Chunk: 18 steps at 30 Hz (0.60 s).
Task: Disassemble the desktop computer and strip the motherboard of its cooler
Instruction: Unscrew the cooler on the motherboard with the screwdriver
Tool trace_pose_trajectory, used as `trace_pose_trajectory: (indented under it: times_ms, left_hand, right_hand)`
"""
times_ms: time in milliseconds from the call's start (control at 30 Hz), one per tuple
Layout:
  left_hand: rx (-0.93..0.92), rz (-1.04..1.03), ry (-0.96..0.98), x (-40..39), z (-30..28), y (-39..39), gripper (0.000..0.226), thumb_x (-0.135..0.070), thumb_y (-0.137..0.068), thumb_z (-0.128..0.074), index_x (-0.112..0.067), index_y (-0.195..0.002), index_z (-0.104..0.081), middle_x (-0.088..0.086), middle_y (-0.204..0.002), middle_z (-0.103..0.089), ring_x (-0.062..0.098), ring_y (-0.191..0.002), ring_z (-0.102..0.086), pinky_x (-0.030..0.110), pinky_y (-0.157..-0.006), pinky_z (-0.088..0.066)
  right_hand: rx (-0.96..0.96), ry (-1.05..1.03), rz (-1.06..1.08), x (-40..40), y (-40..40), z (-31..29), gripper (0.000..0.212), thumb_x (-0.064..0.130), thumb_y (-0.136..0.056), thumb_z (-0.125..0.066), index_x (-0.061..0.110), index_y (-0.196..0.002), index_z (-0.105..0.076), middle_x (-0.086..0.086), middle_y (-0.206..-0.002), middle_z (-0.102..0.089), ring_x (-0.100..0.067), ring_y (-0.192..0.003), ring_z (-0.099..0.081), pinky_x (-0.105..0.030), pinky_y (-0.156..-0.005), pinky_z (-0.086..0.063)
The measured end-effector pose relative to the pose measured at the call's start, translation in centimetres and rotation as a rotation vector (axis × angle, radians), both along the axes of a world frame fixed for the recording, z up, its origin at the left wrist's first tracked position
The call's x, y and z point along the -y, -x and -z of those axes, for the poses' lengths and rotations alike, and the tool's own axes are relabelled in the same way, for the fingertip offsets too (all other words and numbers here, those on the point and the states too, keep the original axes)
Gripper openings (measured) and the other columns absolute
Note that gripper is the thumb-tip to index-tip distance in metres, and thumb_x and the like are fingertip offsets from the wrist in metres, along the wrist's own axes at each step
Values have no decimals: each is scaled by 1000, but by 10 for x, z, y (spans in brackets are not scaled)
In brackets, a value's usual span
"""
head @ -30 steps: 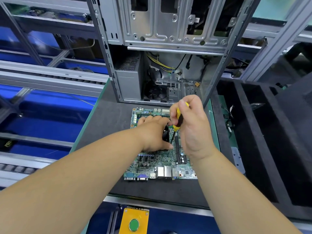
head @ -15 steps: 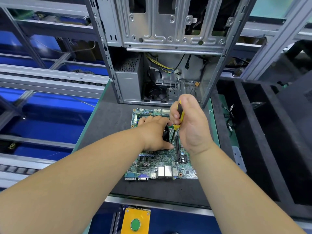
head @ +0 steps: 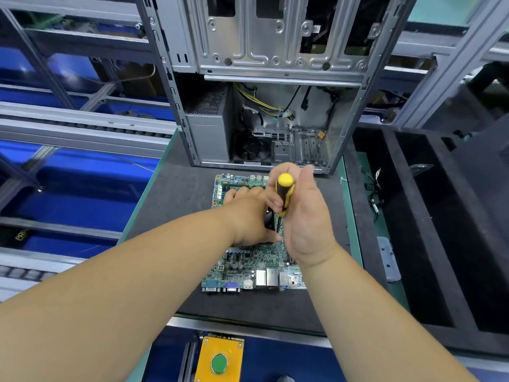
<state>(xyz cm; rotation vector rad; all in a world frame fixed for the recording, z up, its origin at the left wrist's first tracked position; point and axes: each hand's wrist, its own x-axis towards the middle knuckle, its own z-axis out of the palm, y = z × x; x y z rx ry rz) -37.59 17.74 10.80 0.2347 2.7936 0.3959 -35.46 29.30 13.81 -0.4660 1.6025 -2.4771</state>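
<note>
A green motherboard (head: 248, 260) lies flat on the dark mat (head: 176, 194) in front of the open computer case (head: 275, 78). My left hand (head: 248, 216) rests on the black cooler (head: 269, 219), which is almost wholly hidden beneath it. My right hand (head: 305, 216) holds a yellow and black screwdriver (head: 283, 193) upright beside the cooler, its palm turned towards me and its fingers loosened around the handle. The screwdriver's tip is hidden between my hands.
The case stands upright at the back of the mat, with yellow cables (head: 264, 106) and a grey power supply (head: 209, 133) inside. Black foam compartments (head: 429, 230) line the right side. A yellow box with a green button (head: 219, 362) sits below the table edge. Blue bins (head: 82, 188) lie left.
My right hand has turned and opened its grip, so the screwdriver handle's yellow top now shows. My left hand has stayed on the cooler.
</note>
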Motion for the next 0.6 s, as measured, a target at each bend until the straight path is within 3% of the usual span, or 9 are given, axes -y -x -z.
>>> trace_pose_trajectory:
  times_ms: [100, 167, 233, 333, 467, 533, 600]
  left_hand:
    - [-9, -8, -32, 1, 1, -2, 65, -60, -73, -71, -37, -125, -40, -8, -113, -39, 20, -120, -34, 37, -110, -20]
    - [-8, -8, -40, 2, 1, -1, 80, -60, -72, -71, -35, -138, -33, -6, -130, -41, 21, -126, -33, 38, -113, -17]
    - [0, -9, -40, 3, 0, 0, 82, -60, -72, -71, -34, -140, -33, -5, -136, -41, 22, -127, -32, 40, -114, -17]
    - [4, -5, -28, 2, 0, 0, 77, -60, -72, -71, -33, -136, -36, -4, -131, -42, 23, -125, -33, 42, -113, -19]
    - [12, -4, -26, 1, -2, -2, 73, -59, -73, -70, -33, -133, -38, -4, -127, -41, 23, -123, -34, 42, -111, -21]
    - [20, 7, -25, 0, -3, -1, 69, -60, -74, -70, -36, -131, -39, -5, -124, -41, 23, -121, -34, 40, -109, -23]
    - [15, 5, -32, 1, -3, -1, 55, -60, -73, -70, -39, -116, -41, -7, -113, -38, 22, -119, -35, 40, -108, -23]
  right_hand:
    - [14, -82, 77, -11, 9, 0, 16, 25, -93, -51, 11, -89, -45, -2, -69, -45, -14, -64, -41, -21, -62, -38]
    - [15, -123, 131, -19, 12, 2, 11, 26, -92, -54, 18, -84, -52, -7, -80, -54, -20, -74, -47, -31, -68, -38]
    - [43, -117, 173, -24, 12, 4, 13, 30, -92, -55, 22, -82, -60, -7, -86, -56, -22, -80, -50, -32, -71, -39]
    - [56, 12, 123, -19, 7, 9, 30, 37, -97, -46, 16, -84, -64, -2, -75, -53, -18, -71, -45, -30, -72, -35]
    - [73, 20, 43, -9, 9, 8, 55, 40, -100, -32, 5, -62, -52, 5, -47, -36, -16, -49, -23, -28, -50, -20]
    - [68, 18, -33, -8, 12, 4, 56, 47, -97, -28, 5, -66, -47, 4, -46, -29, -13, -46, -18, -28, -49, -13]
    - [68, 25, -67, -11, 13, 0, 44, 45, -94, -34, 6, -76, -44, 2, -50, -29, -12, -48, -18, -29, -50, -13]
